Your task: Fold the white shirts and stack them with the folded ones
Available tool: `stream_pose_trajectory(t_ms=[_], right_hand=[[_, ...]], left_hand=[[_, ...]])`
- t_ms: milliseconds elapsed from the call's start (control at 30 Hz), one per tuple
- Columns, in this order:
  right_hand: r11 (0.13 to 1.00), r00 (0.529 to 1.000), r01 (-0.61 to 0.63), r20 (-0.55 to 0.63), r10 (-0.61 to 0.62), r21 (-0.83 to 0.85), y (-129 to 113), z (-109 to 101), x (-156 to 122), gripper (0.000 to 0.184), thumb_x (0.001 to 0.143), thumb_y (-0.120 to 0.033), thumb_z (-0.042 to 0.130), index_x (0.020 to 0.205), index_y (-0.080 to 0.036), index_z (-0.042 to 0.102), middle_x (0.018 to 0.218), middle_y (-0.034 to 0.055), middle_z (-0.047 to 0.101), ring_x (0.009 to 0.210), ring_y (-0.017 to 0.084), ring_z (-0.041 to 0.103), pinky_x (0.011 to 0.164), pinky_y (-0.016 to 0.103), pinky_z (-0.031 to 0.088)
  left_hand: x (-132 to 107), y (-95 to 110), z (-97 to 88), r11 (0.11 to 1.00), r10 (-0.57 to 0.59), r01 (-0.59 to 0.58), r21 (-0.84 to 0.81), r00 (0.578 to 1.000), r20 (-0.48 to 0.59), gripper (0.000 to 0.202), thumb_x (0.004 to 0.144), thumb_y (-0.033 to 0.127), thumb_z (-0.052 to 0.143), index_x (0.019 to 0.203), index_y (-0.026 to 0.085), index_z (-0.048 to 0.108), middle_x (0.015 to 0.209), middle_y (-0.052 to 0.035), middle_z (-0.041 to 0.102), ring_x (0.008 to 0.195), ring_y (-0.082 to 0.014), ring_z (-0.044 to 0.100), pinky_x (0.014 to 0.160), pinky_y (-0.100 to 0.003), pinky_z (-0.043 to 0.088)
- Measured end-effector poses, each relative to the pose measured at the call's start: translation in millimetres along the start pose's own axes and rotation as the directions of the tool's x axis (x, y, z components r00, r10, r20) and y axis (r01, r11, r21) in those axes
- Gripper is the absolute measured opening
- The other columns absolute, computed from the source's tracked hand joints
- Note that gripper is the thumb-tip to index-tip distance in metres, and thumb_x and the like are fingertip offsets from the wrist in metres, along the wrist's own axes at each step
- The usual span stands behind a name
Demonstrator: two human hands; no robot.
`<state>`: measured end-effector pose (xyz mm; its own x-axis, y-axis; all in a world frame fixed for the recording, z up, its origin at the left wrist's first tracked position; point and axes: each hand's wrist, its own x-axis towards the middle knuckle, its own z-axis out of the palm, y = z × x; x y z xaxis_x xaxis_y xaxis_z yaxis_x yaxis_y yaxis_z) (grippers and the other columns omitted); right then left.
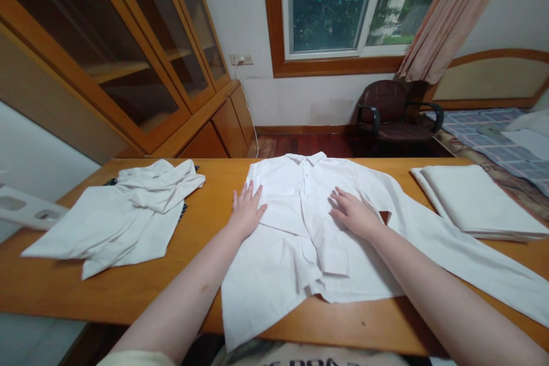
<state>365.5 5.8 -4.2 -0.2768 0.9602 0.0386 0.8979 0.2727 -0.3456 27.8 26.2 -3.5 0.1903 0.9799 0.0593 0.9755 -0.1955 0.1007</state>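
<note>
A white shirt (261, 286) lies flat on the brown table (334, 325), right in front of the person. Its collar (306, 158) is at the far side of the table, and small buttons run down the middle. One sleeve is folded over the front, with its cuff (337, 263) near the bottom. The other sleeve (454, 246) stretches out to the right, past the right arm.

The left hand (246, 210) rests palm down on the left edge of the shirt, with its fingers spread a little. The right hand (354, 214) is palm down over the right half, and its fingers are a little apart too. I cannot tell if its whole palm touches the shirt.

On the left side of the table is a messy heap of white clothes (124, 220), with something dark peeking out underneath. On the right is a neat folded white pile (480, 197). Behind the table are a dark chair (386, 106), a bed (476, 126) and a window (330, 17).
</note>
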Motion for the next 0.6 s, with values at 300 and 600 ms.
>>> stream_pose_trajectory(t_ms=[300, 600], right_hand=[[0.988, 0.97, 0.155, 0.187, -0.154, 0.012, -6, -3, -150, 0.065, 0.081, -0.049, 0.057, 0.141, -0.029, 0.041, 0.149, 0.0053, 0.033, 0.135, 0.028, 0.032, 0.11, 0.05, 0.029], [0.954, 0.963, 0.25, -0.056, -0.263, -0.166, 18, 7, -165, 0.036, 0.084, -0.014, 0.046, 0.112, -0.026, 0.066, 0.12, 0.0053, 0.064, 0.111, 0.022, 0.059, 0.101, 0.046, 0.043]], left_hand=[[-135, 31, -33.2, 0.827, 0.543, -0.431, -0.36, 0.778, 0.316, 0.084, 0.071, 0.04, 0.069, 0.145, 0.031, 0.028, 0.155, -0.0064, 0.015, 0.14, -0.0296, 0.019, 0.113, -0.051, 0.021], [-152, 30, -0.8, 0.843, 0.497, -0.485, -0.231, 0.868, -0.009, 0.018, 0.087, 0.016, 0.047, 0.091, 0.022, 0.063, 0.111, -0.0025, 0.067, 0.113, -0.02, 0.055, 0.103, -0.043, 0.039]])
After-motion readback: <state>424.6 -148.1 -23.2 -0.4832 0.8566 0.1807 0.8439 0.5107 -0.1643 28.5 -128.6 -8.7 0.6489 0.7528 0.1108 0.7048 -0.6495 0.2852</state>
